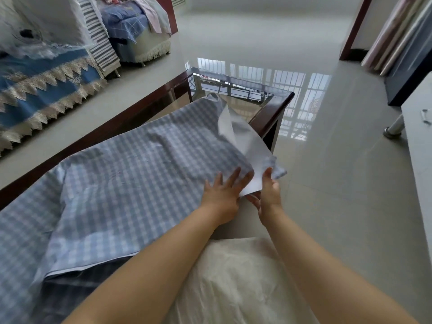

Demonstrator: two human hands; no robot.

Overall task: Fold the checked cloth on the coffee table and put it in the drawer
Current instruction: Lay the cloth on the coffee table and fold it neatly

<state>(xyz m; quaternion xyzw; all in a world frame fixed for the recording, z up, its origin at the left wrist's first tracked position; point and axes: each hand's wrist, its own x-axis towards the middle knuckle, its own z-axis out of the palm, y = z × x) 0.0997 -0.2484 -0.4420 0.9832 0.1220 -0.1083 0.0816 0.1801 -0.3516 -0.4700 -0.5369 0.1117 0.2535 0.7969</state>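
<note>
Right hand (268, 192) pinches checked cloth (140, 174) corner

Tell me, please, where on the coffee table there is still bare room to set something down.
Only the far end is bare: the glass between the cloth's raised far edge and the dark wooden frame. Everywhere nearer, the checked cloth covers the top, and the left hand and right hand crowd its right corner.

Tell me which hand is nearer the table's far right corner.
Right. The right hand pinches the checked cloth edge on the side of that corner; the left hand lies flat on it, further left.
</note>
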